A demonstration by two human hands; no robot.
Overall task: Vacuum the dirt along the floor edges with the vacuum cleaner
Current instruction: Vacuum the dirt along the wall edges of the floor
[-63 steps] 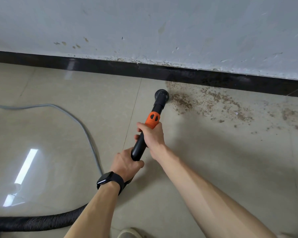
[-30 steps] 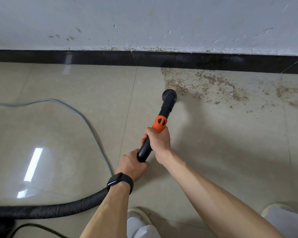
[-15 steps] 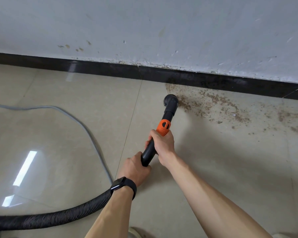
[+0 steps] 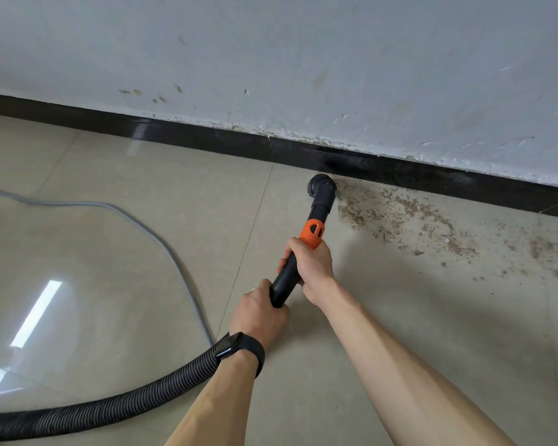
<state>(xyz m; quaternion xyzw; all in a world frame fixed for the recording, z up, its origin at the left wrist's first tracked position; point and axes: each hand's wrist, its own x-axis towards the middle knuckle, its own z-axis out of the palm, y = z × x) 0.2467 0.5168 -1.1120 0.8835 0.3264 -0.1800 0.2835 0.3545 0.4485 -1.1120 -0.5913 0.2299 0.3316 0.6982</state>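
Nearest, a black ribbed hose (image 4: 94, 410) is lying on the beige tiled floor (image 4: 432, 333). It is running from the near left corner up toward the left wrist, which is wearing a black smartwatch (image 4: 239, 350). The left hand (image 4: 258, 317) is gripping the near end of the black vacuum tube (image 4: 284, 281), with the fingers curled around it. A little farther, the right hand (image 4: 310, 265) is also wrapping fully around the tube, just below the orange collar (image 4: 311, 233).

Beyond the collar, the tube is slanting down to the round brush nozzle (image 4: 322, 186). The nozzle is sitting on the floor just beside the black skirting board (image 4: 190, 136); whether it is touching the board, I cannot tell. It is standing at the left edge of the brown dirt (image 4: 400, 217), which is spreading to the right along the foot of the board.

On the left, a grey cable (image 4: 142, 226) is curving across the floor, well apart from the nozzle. Farthest, the white wall (image 4: 271, 59) is showing chipped paint and small brown stains.
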